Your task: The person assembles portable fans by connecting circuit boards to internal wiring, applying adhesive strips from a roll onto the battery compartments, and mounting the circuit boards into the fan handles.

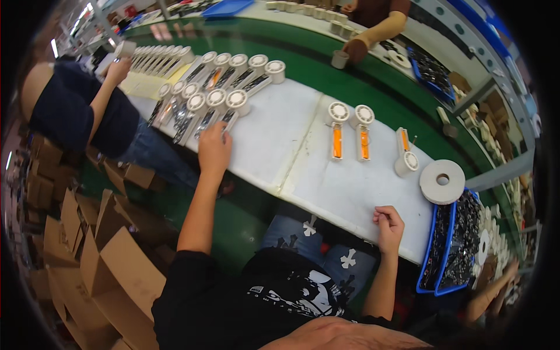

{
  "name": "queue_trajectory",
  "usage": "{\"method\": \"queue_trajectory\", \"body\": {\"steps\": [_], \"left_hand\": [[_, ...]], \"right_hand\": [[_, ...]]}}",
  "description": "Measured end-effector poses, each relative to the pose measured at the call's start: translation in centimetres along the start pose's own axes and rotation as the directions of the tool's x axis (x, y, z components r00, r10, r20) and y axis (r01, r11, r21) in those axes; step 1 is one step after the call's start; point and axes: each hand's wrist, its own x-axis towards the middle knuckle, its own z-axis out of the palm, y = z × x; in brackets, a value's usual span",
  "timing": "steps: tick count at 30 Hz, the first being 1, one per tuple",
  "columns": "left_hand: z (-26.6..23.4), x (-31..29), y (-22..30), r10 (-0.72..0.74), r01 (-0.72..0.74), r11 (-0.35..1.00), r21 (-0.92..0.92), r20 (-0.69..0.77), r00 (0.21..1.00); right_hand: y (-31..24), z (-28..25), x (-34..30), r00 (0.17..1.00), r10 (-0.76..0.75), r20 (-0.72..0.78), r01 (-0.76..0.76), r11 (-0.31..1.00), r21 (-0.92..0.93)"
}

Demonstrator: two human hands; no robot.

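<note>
My left hand [214, 149] reaches to the near edge of a group of white handheld fans. Its fingers close on the handle end of the nearest fan [237, 100], whose round vented head points away from me. My right hand [389, 228] rests over the table's near right edge with its fingers curled together; what they hold, if anything, is hidden. Beyond it, apart from the hand, lie a fan with an orange part in its open handle [406, 162] and two similar fans, one [338, 114] left of the other [364, 116].
A white tape roll [429, 185] lies by blue trays [437, 256] of dark small parts at right. A green conveyor belt [309, 70] runs behind the white table [303, 169]. One person stands at left, another across the belt. Open cardboard boxes [131, 262] fill the lower left.
</note>
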Motion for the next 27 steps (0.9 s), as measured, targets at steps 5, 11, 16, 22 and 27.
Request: {"method": "queue_trajectory", "body": {"steps": [5, 11, 16, 22, 27], "left_hand": [[-0.4, 0.2, 0.0, -0.020, 0.021, 1.000, -0.008, 0.082, 0.996], [-3.7, 0.7, 5.9, 0.097, -0.180, 0.921, -0.345, -0.246, 0.964], [-8.0, -0.9, 21.5, 0.020, -0.405, -0.326, -0.855, -0.434, 0.901], [-11.5, -1.1, 26.2, 0.237, -0.242, -0.727, -0.642, -0.566, 0.789], [-9.1, -2.2, 27.4, 0.318, -0.087, -0.685, -0.723, -0.405, 0.857]], "right_hand": [[-0.4, 1.1, 0.4, 0.999, -0.001, -0.034, -0.002, 0.995, -0.098], [-1.4, 3.0, 2.1, 0.994, 0.048, -0.101, -0.071, 0.968, -0.239], [-4.3, 5.8, 7.9, 0.969, -0.157, -0.191, -0.003, 0.765, -0.644], [-3.5, 8.8, 14.6, 0.980, -0.128, -0.150, -0.060, 0.527, -0.848], [-2.4, 8.9, 12.8, 0.981, -0.130, -0.144, -0.055, 0.523, -0.851]]}}
